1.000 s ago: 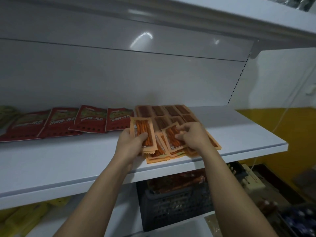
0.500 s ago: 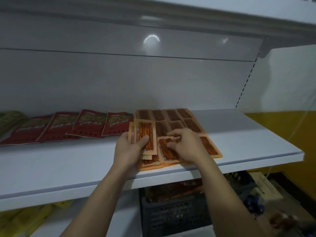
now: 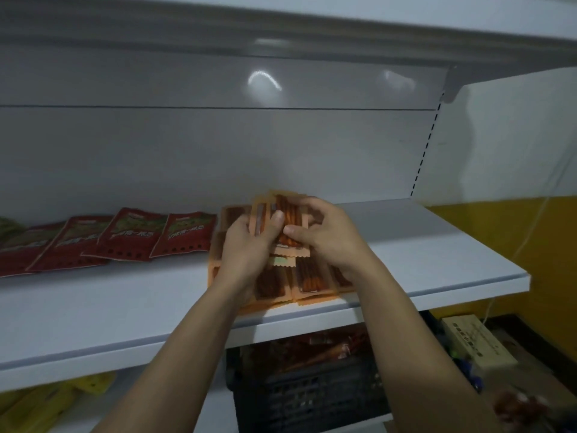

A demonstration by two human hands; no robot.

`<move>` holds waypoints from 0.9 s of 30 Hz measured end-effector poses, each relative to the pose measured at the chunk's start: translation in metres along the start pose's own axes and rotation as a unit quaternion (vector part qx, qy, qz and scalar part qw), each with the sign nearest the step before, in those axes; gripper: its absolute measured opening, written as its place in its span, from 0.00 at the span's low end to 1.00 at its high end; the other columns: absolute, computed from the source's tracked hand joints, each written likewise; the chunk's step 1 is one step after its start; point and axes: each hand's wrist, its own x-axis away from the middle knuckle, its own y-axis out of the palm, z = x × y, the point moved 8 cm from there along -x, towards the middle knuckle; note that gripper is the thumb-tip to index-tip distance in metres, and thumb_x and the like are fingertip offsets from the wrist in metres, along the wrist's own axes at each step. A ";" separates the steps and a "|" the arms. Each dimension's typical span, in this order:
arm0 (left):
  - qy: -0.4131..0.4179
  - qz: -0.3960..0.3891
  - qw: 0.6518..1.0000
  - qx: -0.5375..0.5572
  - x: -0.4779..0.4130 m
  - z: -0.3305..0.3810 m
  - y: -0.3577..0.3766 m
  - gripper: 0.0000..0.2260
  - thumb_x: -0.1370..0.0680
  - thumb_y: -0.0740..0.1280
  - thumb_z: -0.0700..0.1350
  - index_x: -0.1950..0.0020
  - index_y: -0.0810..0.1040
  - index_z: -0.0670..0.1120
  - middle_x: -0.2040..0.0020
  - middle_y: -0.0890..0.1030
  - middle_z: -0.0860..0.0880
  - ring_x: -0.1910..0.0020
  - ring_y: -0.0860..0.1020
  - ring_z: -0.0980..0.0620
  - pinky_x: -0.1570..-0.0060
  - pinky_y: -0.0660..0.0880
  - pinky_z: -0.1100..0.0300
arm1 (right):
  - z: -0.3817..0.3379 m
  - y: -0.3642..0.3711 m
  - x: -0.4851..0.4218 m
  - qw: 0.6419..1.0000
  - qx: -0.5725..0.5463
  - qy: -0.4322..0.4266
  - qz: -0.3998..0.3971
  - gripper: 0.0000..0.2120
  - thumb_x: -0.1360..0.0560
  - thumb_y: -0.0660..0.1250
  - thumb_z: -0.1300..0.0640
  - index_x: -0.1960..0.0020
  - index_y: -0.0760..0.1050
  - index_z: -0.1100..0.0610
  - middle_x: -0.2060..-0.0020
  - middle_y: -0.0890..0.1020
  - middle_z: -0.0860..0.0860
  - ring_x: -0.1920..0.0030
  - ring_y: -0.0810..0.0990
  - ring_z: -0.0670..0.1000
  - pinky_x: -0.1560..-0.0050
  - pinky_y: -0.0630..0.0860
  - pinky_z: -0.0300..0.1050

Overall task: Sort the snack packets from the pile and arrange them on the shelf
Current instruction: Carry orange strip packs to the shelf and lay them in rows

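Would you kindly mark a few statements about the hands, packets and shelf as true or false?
1. Both the left hand and the right hand grip the orange stack. True.
2. The red packets lie right of the orange stack. False: they lie to its left, on the white shelf.
3. Beneath the hands, flat orange packets lie on the shelf. True.
4. The dark crate stands on the shelf beside the red packets. False: it sits below the shelf.
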 end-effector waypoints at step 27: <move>-0.076 -0.024 0.997 -0.015 0.015 -0.039 0.035 0.08 0.21 0.68 0.43 0.43 0.74 0.45 0.56 0.86 0.45 0.61 0.85 0.45 0.63 0.81 0.53 | 0.097 -0.079 0.014 0.948 0.291 0.127 0.003 0.13 0.24 0.71 0.54 0.40 0.78 0.49 0.39 0.73 0.51 0.48 0.80 0.49 0.47 0.80 0.43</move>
